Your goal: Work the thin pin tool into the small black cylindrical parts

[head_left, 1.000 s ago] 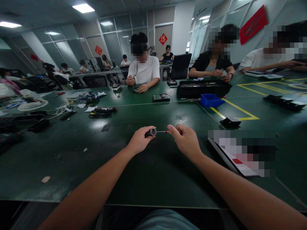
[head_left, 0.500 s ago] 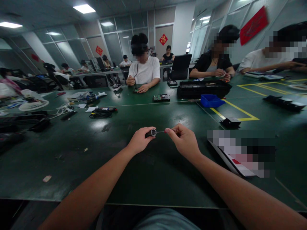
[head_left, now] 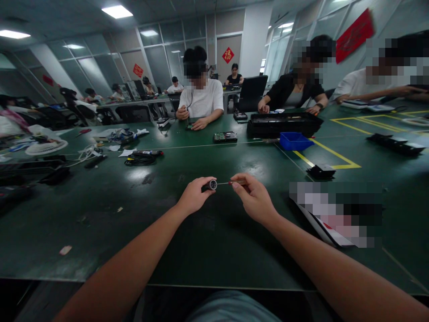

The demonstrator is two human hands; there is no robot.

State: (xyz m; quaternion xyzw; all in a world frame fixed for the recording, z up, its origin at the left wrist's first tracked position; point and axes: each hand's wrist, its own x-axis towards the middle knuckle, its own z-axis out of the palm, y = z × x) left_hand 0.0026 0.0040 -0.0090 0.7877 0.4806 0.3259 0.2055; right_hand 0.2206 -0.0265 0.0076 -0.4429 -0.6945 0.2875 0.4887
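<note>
My left hand (head_left: pixel 193 195) is closed around a small dark cylindrical part (head_left: pixel 212 184) with a round silver end that faces right. My right hand (head_left: pixel 254 198) pinches a thin screwdriver (head_left: pixel 231 182) with a red and clear handle. Its metal shaft points left and its tip meets the silver end of the part. Both hands hover just above the dark green table (head_left: pixel 187 232), close together at its middle.
A flat white and black device (head_left: pixel 330 219) lies to the right of my right hand. Farther back sit a blue bin (head_left: pixel 295 141), a long black tray (head_left: pixel 283 124), a small circuit board (head_left: pixel 225 136) and coiled cables (head_left: pixel 140 157). Several people work at the far side.
My right hand has rolled the screwdriver a little between its fingers and shifted slightly. My left hand stays where it was. Across the table, the person in black moved one hand to the left.
</note>
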